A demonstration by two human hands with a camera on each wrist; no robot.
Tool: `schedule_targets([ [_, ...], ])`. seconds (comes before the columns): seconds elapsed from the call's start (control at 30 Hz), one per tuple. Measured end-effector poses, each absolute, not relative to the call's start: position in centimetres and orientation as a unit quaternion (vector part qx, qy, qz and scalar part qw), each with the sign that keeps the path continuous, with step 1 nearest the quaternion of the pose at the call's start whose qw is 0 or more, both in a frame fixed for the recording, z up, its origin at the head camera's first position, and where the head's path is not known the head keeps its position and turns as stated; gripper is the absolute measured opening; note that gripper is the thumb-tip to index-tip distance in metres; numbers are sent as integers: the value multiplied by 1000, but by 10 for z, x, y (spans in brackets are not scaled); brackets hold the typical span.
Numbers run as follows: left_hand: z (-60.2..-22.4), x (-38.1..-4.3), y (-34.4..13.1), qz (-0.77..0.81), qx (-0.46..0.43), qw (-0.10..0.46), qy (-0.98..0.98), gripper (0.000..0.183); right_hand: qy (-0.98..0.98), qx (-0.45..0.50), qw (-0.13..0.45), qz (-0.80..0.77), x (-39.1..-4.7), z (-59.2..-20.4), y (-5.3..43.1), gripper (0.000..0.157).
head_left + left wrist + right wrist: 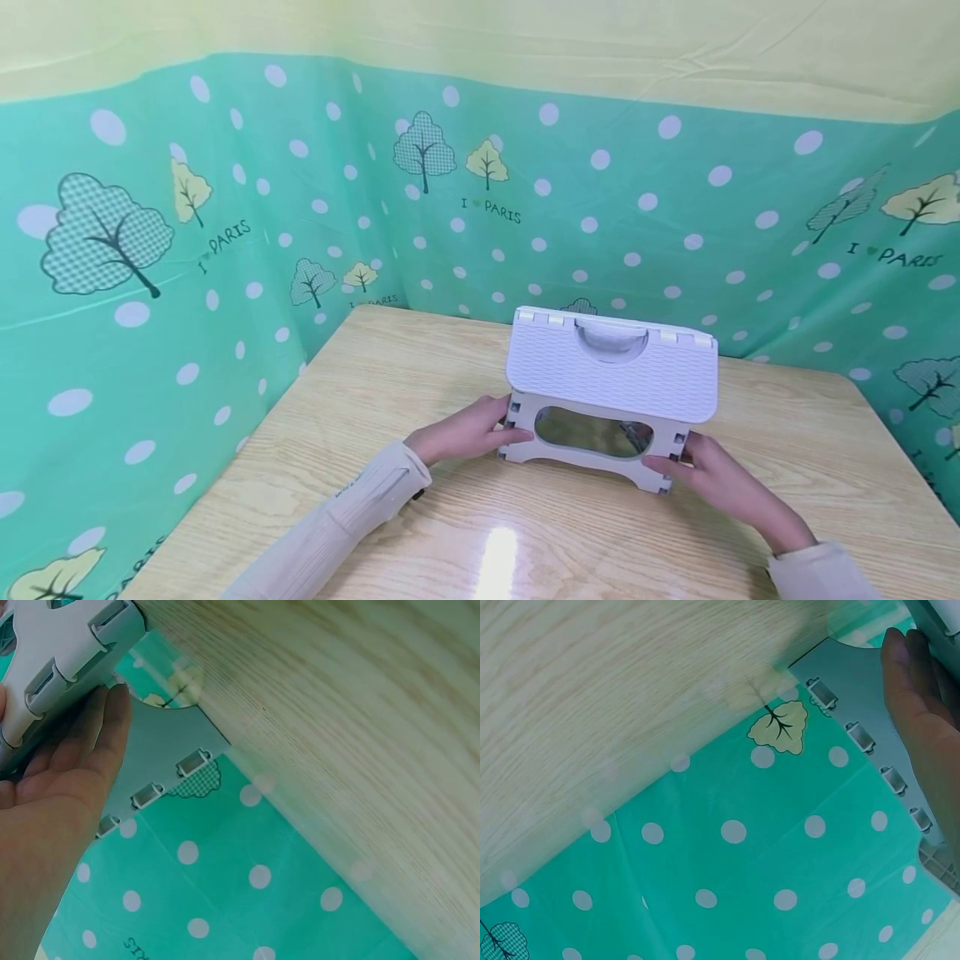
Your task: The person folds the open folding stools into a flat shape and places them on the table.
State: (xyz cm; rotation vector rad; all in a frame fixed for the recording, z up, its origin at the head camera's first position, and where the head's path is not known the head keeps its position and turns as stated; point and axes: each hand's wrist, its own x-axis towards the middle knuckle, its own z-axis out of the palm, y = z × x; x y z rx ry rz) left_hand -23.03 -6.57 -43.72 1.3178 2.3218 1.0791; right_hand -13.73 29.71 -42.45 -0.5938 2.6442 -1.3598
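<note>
A pale folding step stool [609, 379] stands on the wooden table, its woven-textured top angled toward me. The top has a half-round cut-out at its far edge, and the near leg panel [585, 463] has a long oval opening. My left hand [472, 429] grips the left edge of that panel, thumb in front. At the panel's right edge my right hand [716, 479] holds on the same way. The left wrist view shows the left hand's fingers [112, 731] reaching in behind the panel. In the right wrist view, the far leg panel [847, 682] lies beyond the right hand's fingers [896, 664].
The wood-grain table [375, 375] extends on both sides of the stool and in front of it, with a bright light reflection near its front. A green dotted cloth [225, 183] with printed trees hangs behind the table and along its left and right sides.
</note>
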Motion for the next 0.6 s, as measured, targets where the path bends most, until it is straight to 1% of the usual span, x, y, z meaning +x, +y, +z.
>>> schedule_targets([
  [0.6, -438, -230, -66, 371, 447, 134, 803, 50, 874, -183, 57, -447, -137, -423, 296, 49],
])
